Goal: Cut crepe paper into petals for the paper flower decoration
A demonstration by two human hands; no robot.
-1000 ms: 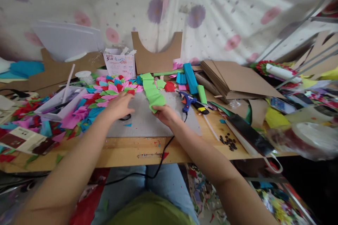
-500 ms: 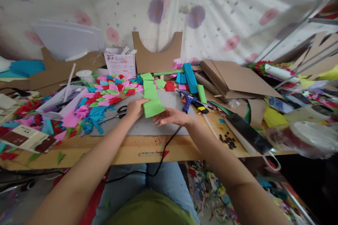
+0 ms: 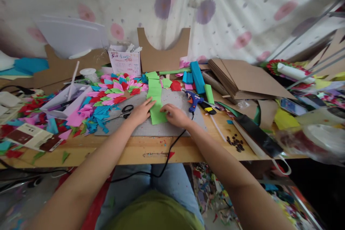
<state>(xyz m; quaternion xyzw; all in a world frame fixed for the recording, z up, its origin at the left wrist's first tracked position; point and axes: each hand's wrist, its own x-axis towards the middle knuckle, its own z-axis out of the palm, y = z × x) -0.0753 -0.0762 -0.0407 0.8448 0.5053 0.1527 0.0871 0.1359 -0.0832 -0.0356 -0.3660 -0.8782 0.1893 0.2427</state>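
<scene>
A strip of light green crepe paper [image 3: 155, 91], creased across in several places, lies lengthwise over the grey mat [image 3: 172, 97]. My left hand [image 3: 140, 112] rests flat at the strip's left edge, fingertips on the paper. At the right edge, the bent fingers of my right hand [image 3: 174, 115] pinch the strip near its close end. Black-handled scissors [image 3: 126, 110] lie just left of my left hand. A blue hot glue gun [image 3: 194, 101] is on the mat's right side, its black cord running past my right wrist.
Colourful paper petals [image 3: 118, 88] are heaped at the left, beside a white box [image 3: 66, 100] of tools. Stacked cardboard sheets [image 3: 248, 77], a yellow-and-black cutter [image 3: 208, 108], small dark discs [image 3: 235, 143] and a black-topped long box [image 3: 256, 134] occupy the right.
The strip's close end, raised in my left hand before, now lies down on the mat. My left fingers have flattened onto it. My right hand has closed on its right edge.
</scene>
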